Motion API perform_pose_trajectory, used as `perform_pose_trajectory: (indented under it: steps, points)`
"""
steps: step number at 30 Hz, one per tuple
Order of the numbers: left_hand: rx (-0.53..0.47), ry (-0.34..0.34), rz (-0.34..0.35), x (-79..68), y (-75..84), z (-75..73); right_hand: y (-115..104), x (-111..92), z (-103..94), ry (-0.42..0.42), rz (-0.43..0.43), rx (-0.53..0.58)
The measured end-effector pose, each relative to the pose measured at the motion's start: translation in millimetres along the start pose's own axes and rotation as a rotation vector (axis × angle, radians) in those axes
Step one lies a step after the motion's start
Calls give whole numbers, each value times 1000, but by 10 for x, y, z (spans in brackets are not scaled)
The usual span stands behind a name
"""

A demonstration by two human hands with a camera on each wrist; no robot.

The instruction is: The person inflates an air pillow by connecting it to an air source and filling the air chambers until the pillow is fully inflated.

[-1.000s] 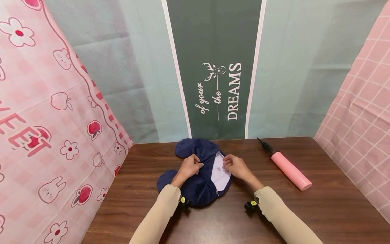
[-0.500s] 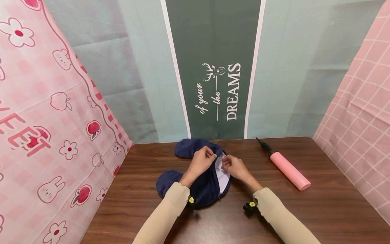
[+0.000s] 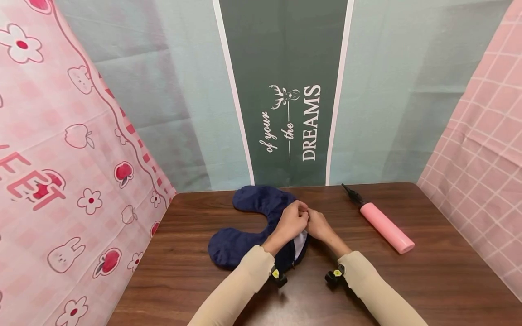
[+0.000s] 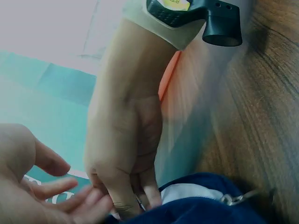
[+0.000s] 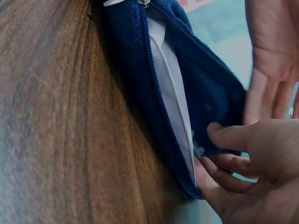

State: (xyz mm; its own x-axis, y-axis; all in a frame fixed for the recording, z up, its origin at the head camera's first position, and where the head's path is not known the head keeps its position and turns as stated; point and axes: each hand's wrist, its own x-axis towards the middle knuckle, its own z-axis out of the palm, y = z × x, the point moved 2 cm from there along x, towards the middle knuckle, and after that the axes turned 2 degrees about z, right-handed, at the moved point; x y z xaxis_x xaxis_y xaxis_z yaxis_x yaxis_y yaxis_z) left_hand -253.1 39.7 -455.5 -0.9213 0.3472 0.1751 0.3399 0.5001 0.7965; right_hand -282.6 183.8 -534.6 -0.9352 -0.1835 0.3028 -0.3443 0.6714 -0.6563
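Note:
A navy U-shaped neck pillow (image 3: 232, 249) lies on the table, the zip along its right-hand curve undone. Inside shows a white liner (image 5: 173, 79) with a small clear valve (image 5: 199, 151). My right hand (image 3: 320, 225) reaches into the opening. Its fingertips touch the liner beside the valve, with the thumb (image 5: 224, 135) apart from them. My left hand (image 3: 291, 222) is over the opening close to the right one, fingers (image 4: 58, 189) loosely extended and slightly blurred. Seen from the right wrist, its fingers come down beside the cover's raised flap. The zip pull (image 4: 233, 198) sits at the near end.
A pink hand pump (image 3: 387, 227) with a black nozzle (image 3: 353, 195) lies on the right side of the wooden table (image 3: 171, 290). A grey-green curtain (image 3: 183, 90) with white lettering hangs behind the table. Pink patterned cloths (image 3: 73, 181) hang at both sides.
My left hand has moved right, from the navy cover across the opening to beside my right hand. The right hand has stayed nearly in place. Less of the white liner shows from the head.

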Motion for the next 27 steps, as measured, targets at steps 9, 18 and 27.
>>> perform_pose_trajectory:
  steps: [9,18,27]
  points:
    - [-32,15,-138,-23,-96,66,-173,10,-36,-38,108,21]
    - [-11,38,-134,-9,-321,104,-219,5,22,-74,144,31]
    - [201,-7,53,-33,-604,20,-255,29,29,-95,94,49]
